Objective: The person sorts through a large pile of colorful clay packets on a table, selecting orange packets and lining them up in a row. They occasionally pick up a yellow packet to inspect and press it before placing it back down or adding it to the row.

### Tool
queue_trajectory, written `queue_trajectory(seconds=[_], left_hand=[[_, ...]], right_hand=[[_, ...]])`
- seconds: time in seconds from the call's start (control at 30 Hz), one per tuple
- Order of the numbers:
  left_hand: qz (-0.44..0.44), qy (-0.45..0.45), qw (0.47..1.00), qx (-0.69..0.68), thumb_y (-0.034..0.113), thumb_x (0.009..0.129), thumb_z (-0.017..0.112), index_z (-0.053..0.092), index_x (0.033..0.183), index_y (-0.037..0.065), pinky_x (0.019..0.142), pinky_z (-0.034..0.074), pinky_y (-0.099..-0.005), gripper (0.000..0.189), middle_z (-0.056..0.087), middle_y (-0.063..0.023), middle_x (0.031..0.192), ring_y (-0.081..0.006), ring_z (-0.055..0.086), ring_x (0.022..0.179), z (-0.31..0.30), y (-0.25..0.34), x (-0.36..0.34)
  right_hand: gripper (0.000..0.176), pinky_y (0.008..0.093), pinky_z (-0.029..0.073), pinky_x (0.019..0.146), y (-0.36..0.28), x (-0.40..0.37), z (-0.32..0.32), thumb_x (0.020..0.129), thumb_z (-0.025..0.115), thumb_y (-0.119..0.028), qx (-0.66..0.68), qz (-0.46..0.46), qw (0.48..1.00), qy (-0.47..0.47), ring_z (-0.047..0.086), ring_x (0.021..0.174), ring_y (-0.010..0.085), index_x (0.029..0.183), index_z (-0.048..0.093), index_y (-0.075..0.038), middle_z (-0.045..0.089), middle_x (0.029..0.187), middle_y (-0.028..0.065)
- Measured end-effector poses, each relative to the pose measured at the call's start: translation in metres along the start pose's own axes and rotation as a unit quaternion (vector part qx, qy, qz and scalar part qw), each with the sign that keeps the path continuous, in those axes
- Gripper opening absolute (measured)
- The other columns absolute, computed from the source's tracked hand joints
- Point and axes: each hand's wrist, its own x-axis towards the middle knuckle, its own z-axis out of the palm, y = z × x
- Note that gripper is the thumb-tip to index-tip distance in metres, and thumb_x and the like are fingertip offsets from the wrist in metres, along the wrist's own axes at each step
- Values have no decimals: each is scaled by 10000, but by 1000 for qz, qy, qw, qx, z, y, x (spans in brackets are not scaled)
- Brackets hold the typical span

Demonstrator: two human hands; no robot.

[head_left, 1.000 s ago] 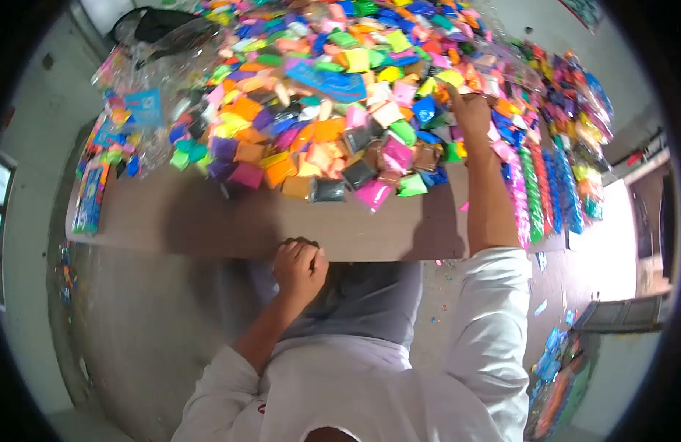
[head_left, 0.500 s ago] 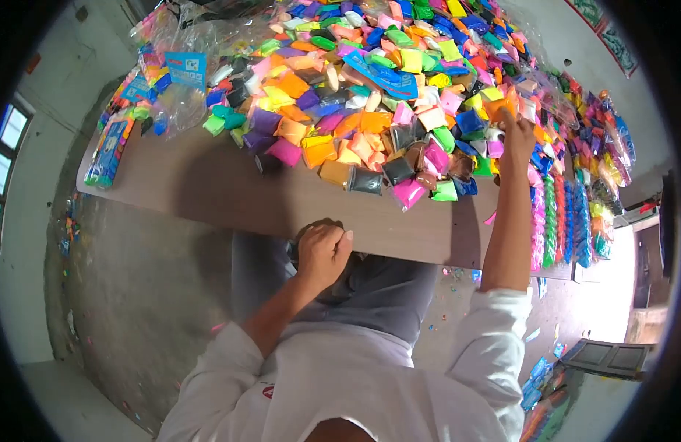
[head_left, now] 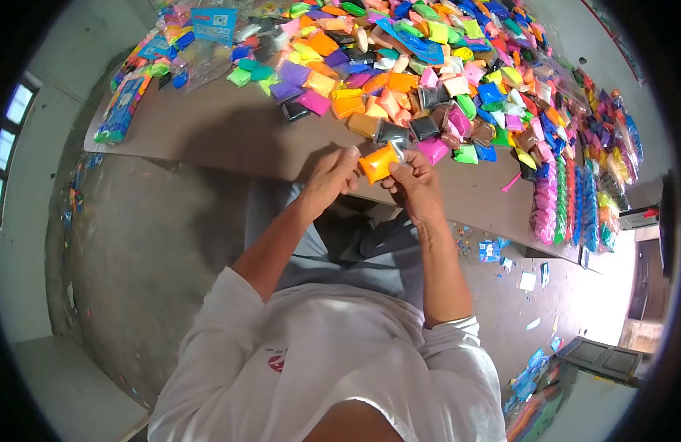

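An orange packet is between my two hands, above the front edge of the table. My right hand pinches its right side between thumb and fingers. At the packet's left side is my left hand, fingers bent and close together; whether they grip the packet's edge is too small to tell. Just beyond the hands lies a big heap of small coloured packets, with a black packet and a pink packet nearest.
The brown table spans the view. Long strips of packets lie at its right end. A blue-labelled clear bag and a bundled pack are at the left. Scraps litter the floor.
My right hand has come back from the heap's right side to the front edge, now with the orange packet. My left hand has risen to meet it. The view has shifted.
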Motion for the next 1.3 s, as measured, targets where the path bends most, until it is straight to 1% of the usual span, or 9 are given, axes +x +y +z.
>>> queue_trajectory(seconds=[0.13, 0.3, 0.5, 0.6, 0.83, 1.03, 1.13, 1.2, 1.3], left_hand=[[66, 17, 997, 22, 322, 945, 505, 560, 1005, -2, 587, 410, -244, 334, 549, -27, 755, -86, 501, 631, 8, -7, -4], [86, 21, 995, 55, 352, 963, 452, 557, 1012, 7, 575, 407, -239, 364, 531, -12, 736, -79, 490, 614, 4, -15, -4], [80, 16, 995, 55, 401, 972, 415, 561, 1006, 16, 581, 405, -222, 413, 515, -3, 729, -73, 481, 617, 6, -19, -6], [75, 17, 996, 46, 405, 970, 429, 564, 1025, 10, 590, 409, -219, 421, 517, -3, 747, -74, 483, 623, 6, -16, -8], [126, 41, 988, 78, 368, 933, 512, 566, 1054, -21, 543, 414, -238, 411, 550, -23, 722, -88, 498, 623, 11, -31, 0], [129, 34, 989, 65, 362, 952, 474, 562, 1067, -23, 552, 435, -267, 412, 586, -55, 745, -103, 517, 605, 9, -29, -1], [136, 41, 986, 88, 360, 960, 448, 564, 1050, -24, 552, 440, -276, 411, 597, -68, 741, -112, 521, 584, 9, -28, -3], [130, 40, 988, 74, 363, 959, 444, 564, 1039, -25, 551, 439, -276, 414, 600, -71, 741, -114, 522, 582, 8, -29, -3], [118, 42, 990, 57, 352, 953, 456, 564, 1013, -23, 548, 434, -275, 395, 596, -68, 737, -111, 520, 584, 8, -29, -2]], right_hand=[[120, 187, 404, 523, 13, 7, 6, 875, 638, -110, -15, 0, 1000, -11, 548, 566, 75, 966, 588, -48, 631, 716, 38], [174, 181, 383, 514, 12, 7, 4, 893, 627, -202, 4, 16, 999, -32, 454, 515, 56, 968, 592, -49, 611, 727, 11], [216, 183, 379, 523, 14, 8, -1, 892, 632, -219, -4, 14, 997, -80, 465, 545, 57, 996, 591, -34, 602, 737, 8], [208, 180, 384, 533, 17, 4, 1, 886, 641, -200, 16, -19, 999, -43, 485, 566, 52, 992, 589, -29, 600, 733, 4], [179, 181, 385, 510, 21, 2, 2, 886, 643, -194, -49, -36, 997, -55, 507, 558, 59, 968, 598, -40, 599, 717, 2], [215, 174, 347, 474, 15, 1, 5, 912, 606, -257, -38, -16, 998, -43, 485, 525, 38, 958, 603, -47, 574, 674, -11], [228, 179, 332, 459, 10, -2, 9, 917, 592, -265, -97, 31, 995, -21, 469, 504, 40, 942, 611, -39, 563, 651, -11], [227, 187, 326, 450, 17, 1, 5, 923, 583, -252, -152, -1, 988, -25, 463, 495, 43, 923, 620, -28, 559, 643, -13], [225, 186, 334, 458, 28, -1, 6, 929, 575, -242, -133, -52, 990, -15, 467, 504, 41, 906, 622, -23, 553, 639, -17]])
